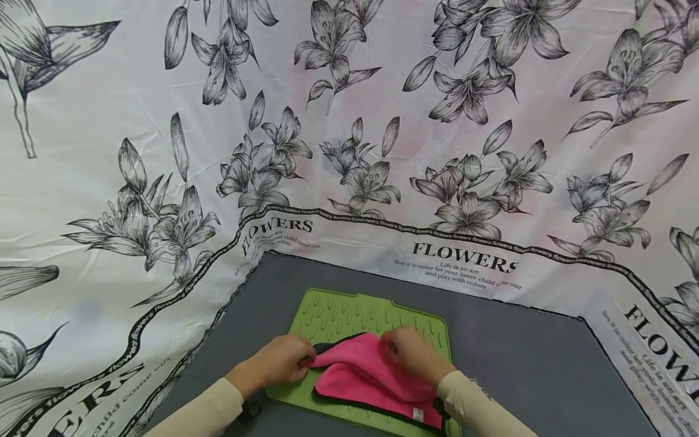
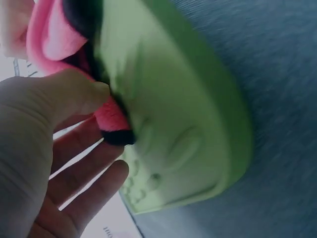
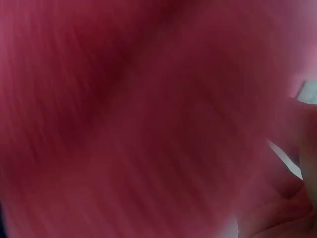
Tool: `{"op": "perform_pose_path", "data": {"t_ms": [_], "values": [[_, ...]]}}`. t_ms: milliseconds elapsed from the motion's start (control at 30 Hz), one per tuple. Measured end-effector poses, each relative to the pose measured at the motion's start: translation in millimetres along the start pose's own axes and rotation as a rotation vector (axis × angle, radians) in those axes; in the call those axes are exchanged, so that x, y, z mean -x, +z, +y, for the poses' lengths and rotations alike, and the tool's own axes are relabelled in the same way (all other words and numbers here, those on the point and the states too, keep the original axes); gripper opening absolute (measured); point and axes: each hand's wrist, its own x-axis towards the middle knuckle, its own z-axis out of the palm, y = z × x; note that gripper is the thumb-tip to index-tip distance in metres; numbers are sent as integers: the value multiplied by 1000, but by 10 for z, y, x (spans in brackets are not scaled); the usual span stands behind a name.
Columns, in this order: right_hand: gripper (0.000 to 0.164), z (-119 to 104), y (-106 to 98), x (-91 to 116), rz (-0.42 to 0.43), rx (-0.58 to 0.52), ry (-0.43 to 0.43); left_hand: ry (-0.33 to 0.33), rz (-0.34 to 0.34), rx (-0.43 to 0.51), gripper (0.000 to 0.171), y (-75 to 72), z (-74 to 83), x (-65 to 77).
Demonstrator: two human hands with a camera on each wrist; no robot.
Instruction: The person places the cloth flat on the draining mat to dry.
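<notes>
A bright pink cloth with black edging and a small white label lies rumpled and folded above a green ridged mat. My left hand pinches the cloth's left corner; in the left wrist view the thumb presses that corner against the index finger while the other fingers of the left hand spread apart. At the upper edge, my right hand grips the cloth with curled fingers. Blurred pink cloth fills most of the right wrist view and hides the right fingertips.
Under the mat is a dark grey tabletop. White fabric printed with black lilies and the word FLOWERS rises behind and on both sides. A small dark object sits below the left wrist, partly hidden.
</notes>
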Motion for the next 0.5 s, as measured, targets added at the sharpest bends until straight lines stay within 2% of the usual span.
{"op": "perform_pose_path", "data": {"t_ms": [100, 267, 400, 500], "values": [[14, -14, 94, -27, 9, -10, -6, -16, -12, 19, 10, 53, -34, 1], [19, 13, 45, -7, 29, -37, -47, -5, -6, 24, 18, 52, -111, -92], [20, 103, -140, -12, 18, -42, -81, 13, 31, -2, 18, -86, -181, -206], [21, 168, -336, -33, 81, -6, -80, 24, 112, -19, 20, -239, -214, -334]]}}
